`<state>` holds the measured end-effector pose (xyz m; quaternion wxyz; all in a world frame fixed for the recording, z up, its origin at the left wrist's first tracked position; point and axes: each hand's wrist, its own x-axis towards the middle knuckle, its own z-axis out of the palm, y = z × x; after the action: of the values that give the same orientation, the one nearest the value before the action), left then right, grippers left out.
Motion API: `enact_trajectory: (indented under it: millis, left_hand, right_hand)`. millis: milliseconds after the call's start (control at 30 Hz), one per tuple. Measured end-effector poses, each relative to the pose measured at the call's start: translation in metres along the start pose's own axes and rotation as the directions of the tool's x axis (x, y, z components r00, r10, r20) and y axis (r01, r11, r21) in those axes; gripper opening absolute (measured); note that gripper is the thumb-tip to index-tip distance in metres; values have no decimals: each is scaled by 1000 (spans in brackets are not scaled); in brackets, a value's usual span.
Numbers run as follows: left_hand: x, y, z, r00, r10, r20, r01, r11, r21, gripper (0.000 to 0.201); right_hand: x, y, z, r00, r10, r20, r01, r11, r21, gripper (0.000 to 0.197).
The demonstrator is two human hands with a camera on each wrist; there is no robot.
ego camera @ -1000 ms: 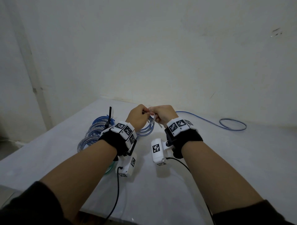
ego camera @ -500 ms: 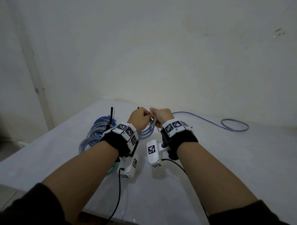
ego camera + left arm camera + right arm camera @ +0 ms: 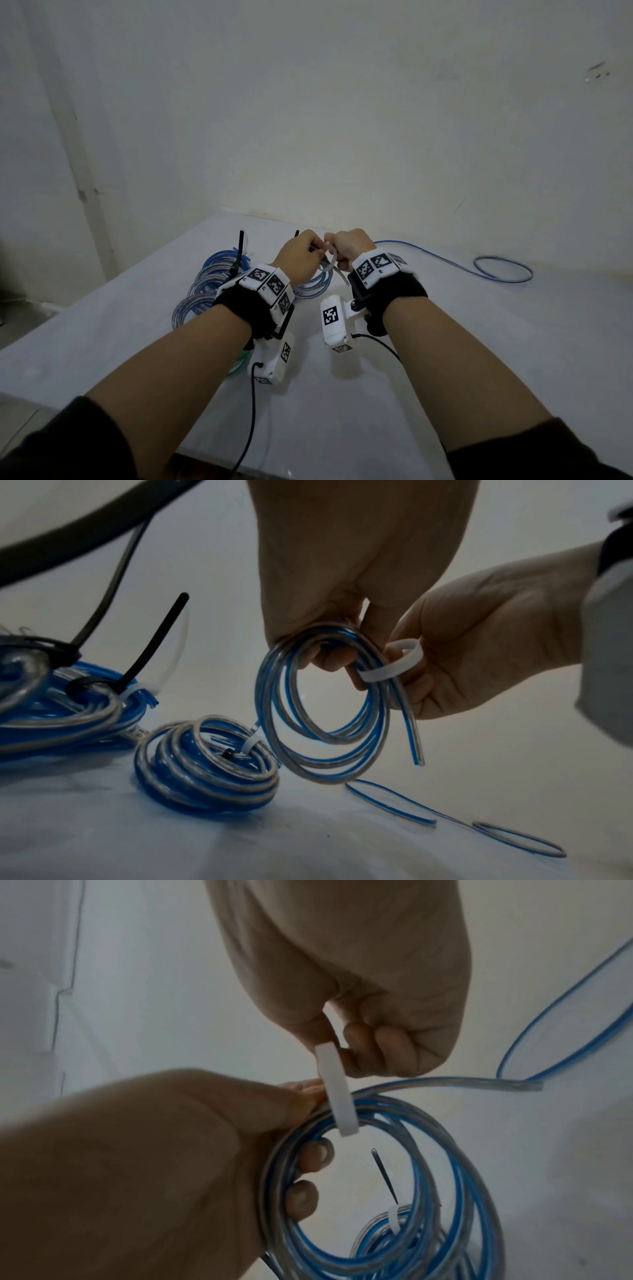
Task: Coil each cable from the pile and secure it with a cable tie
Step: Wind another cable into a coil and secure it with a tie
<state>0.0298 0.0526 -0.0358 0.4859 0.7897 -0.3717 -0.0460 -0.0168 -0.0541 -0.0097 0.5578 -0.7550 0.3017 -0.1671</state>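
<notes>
left hand (image 3: 342, 569) — curled round cable coil (image 3: 322, 718) | right hand (image 3: 486, 642) — pinching white cable tie (image 3: 390, 666)

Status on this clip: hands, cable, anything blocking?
Left hand grips the coil. Right hand pinches the white tie looped over it, not cinched. Nothing blocking.

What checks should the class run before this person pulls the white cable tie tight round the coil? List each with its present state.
1. Left hand grips the coil: ok.
2. Right hand pinches the white cable tie: ok.
3. Tie wraps round all strands of the coil: cannot tell.
4. Tie's tail is threaded through its head: cannot tell.
5. Coil's loose end is tucked in: not ok, it hangs free.
6. Coil is held off the table: ok.
</notes>
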Motion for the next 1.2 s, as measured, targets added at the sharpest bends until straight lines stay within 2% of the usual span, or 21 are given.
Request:
enact_trajectory:
  millis: [200,367,533,633,767,900,1000,1067,1200]
  left_hand:
    - [-2,-1,-1,1000,9,-18,-10,999,-44,6]
    - [-2,-3,-3,1000,20,-19,-21,998,-54,6]
    - [-5,2,-4,993,94,66,-92,995,-24,12]
    - [-5,4,-3,996,78,34,-75,995,-71,13]
    - [-1,7,-2,999,-15,-49,11,996,-90,9]
    - [-1,5,-5,982,-124,-140,109,988,-108,10]
    - [-4,4,-6,974,-164,-158,143,980,-138,14]
    - [-5,5,-7,972,-173,-160,150,978,-142,25]
    - [-4,2,-11,973,-159,-164,144,984,-102,9]
  right_hand:
    - [1,-4,-2,999,10,35,-6,995,-103,31]
    - [0,-7,1,999,48,9,-46,991,-125,33]
    - [5,-5,-2,990,52,-131,-60,996,-60,30]
    - [7,-5,-1,981,25,-190,-27,1000,-9,30]
    - [2,-6,4,996,-13,-84,30,979,201,31]
    - [-5,-4,17,995,-96,21,95,995,44,39]
    - [-10,-2,27,985,-174,10,174,984,-43,40]
    - [-12,-2,31,986,-168,1,168,984,-57,44]
    - [-11,-3,34,992,-127,-5,127,992,-25,39]
